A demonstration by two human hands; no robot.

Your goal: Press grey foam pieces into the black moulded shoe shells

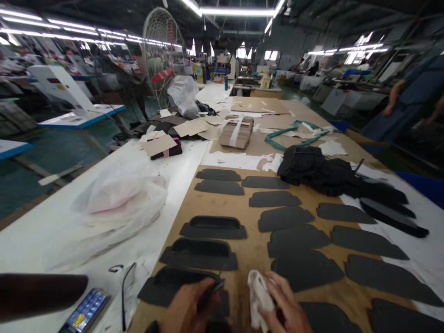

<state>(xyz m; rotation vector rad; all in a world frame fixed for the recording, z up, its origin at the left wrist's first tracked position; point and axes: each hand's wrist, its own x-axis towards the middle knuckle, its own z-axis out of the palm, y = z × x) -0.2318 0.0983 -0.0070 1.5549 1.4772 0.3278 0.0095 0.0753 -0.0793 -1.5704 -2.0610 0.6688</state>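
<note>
My left hand (189, 307) is closed at the near edge of the brown board, over the nearest panel in the left column. A small dark thing with a greyish tip (218, 286) shows at its fingers, too blurred to name. My right hand (289, 307) grips a crumpled white cloth (258, 296) just to the right. Dark grey flat panels (291, 215) lie in columns on the brown board (194, 203). Several in the left column carry a smaller black curved piece (204, 247) on top.
Left of the board are a clear plastic bag (121, 199), a phone (86, 311) and glasses (124, 296). Black fabric pieces (312, 171) lie at the right. Behind stand a tied brown stack (236, 132) and a fan (161, 51). A person (409, 97) stands at the right.
</note>
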